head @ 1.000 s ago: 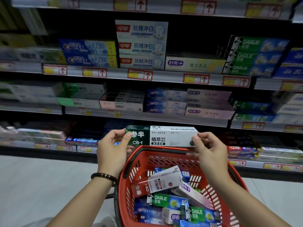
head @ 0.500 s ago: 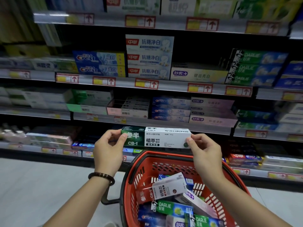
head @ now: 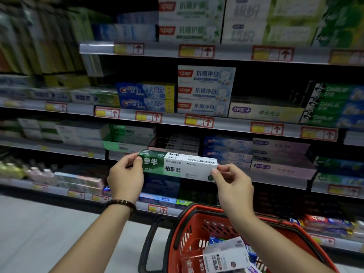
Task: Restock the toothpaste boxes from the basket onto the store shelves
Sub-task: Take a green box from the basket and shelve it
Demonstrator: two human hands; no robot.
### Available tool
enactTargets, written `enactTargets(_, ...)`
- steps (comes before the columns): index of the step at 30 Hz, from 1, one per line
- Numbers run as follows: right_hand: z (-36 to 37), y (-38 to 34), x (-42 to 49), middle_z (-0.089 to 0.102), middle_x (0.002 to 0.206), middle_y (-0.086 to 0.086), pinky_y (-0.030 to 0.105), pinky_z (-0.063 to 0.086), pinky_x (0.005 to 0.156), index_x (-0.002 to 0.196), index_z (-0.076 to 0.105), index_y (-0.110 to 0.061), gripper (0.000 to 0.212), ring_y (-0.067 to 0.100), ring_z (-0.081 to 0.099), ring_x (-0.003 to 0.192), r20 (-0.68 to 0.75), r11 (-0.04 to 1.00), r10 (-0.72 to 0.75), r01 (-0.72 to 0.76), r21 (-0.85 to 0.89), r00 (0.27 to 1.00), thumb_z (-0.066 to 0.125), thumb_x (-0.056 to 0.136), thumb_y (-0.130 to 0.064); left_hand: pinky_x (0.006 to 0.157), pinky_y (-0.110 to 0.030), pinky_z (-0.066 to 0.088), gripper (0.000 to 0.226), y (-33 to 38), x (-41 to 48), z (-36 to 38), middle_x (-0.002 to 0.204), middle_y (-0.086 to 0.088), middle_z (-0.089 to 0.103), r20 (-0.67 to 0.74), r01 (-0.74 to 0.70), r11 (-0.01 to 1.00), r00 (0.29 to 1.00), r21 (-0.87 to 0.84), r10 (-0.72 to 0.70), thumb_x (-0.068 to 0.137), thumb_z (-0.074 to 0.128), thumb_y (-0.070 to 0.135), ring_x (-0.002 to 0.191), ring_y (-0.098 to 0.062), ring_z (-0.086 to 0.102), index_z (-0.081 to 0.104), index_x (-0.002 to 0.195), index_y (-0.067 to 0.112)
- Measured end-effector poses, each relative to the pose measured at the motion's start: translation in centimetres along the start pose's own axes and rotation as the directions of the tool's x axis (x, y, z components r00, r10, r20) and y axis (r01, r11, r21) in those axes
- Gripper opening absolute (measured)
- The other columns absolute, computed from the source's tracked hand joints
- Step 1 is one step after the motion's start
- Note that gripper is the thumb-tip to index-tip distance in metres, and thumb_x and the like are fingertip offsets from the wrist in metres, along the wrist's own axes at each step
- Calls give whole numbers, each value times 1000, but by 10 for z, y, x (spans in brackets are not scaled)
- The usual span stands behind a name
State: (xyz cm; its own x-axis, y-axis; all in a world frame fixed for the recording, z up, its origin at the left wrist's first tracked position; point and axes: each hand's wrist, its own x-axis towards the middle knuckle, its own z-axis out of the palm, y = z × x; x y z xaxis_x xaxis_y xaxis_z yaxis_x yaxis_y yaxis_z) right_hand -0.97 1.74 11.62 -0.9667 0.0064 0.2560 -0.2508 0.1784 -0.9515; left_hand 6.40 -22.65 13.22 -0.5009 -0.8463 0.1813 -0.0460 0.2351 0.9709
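A green-and-white toothpaste box (head: 178,164) is held level in front of the shelves, between both hands. My left hand (head: 126,177) pinches its green left end. My right hand (head: 232,183) pinches its white right end. Below them a red plastic basket (head: 185,231) with a black handle holds several toothpaste boxes, among them a red-and-white box (head: 218,259) lying on top. The store shelves (head: 232,126) fill the view behind, stacked with toothpaste boxes.
Shelf rails carry red-and-yellow price tags (head: 199,121). White boxes with red logos (head: 204,90) stand stacked at centre, blue Crest boxes (head: 145,96) to their left, green Darlie boxes (head: 332,104) at right. Pale floor (head: 49,229) lies at lower left.
Both hands have lifted the green-and-white box higher, away from the basket and toward the shelves. The view has tilted up, so more upper shelves show and less of the basket.
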Motion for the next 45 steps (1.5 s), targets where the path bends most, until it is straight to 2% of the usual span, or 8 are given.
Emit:
enactTargets(13,132,-22,55,73,80,-15,5,43,64,83,72,-31,16,-8,65,80,36,998,-67,68,-19,997,77,97,-24,101,-39,52,26,-22,124,5,98,9,70,-168,110,994,980,6,-108,94,71,32,101,-21,66,74,119,28)
enactTargets(17,167,-17,72,72,79,-17,26,50,79,82,71,-32,16,4,67,88,69,998,-59,61,-27,996,76,96,-28,102,-38,50,27,-34,157,10,101,8,68,-203,123,992,972,13,-118,94,70,29,104,-22,64,73,121,26)
enactTargets(21,196,-15,88,72,80,-16,10,44,69,84,72,-30,13,-4,65,81,95,998,-49,53,-43,994,76,96,-26,91,-29,47,34,-48,185,15,113,8,69,-204,129,991,970,-21,-131,93,69,24,103,-19,64,71,126,28)
enactTargets(26,235,-5,107,71,89,-15,29,47,84,91,70,-31,8,15,64,101,156,997,-34,44,-65,987,76,96,-31,87,-29,43,41,-67,218,21,121,9,67,-200,139,989,969,-53,-146,91,68,20,104,-17,61,67,131,29)
enactTargets(31,259,6,123,68,104,-4,28,42,76,113,68,-20,26,12,58,93,224,986,29,8,-165,974,74,97,-40,108,-44,48,53,-86,240,30,132,7,61,-150,153,985,975,-78,-163,85,71,23,119,-21,59,62,137,30)
enactTargets(34,265,13,130,65,97,3,22,37,56,99,63,-13,28,3,48,74,247,975,60,-3,-223,967,73,97,-39,108,-50,49,62,-92,248,36,133,5,62,-126,147,987,980,-70,-155,71,68,32,119,-24,59,64,133,29)
enactTargets(37,270,18,132,65,87,12,26,37,53,89,61,-1,38,13,49,67,256,973,46,15,-230,965,75,96,-37,108,-50,48,72,-99,256,39,137,4,61,-108,141,988,983,-63,-147,67,66,35,121,-25,58,61,139,29)
enactTargets(45,281,13,140,48,66,0,27,32,45,66,40,-15,47,16,45,57,318,957,56,40,-288,946,76,94,-28,99,-41,47,65,-113,267,45,134,-1,62,-80,107,994,991,-29,-109,78,70,29,118,-27,59,57,142,22)
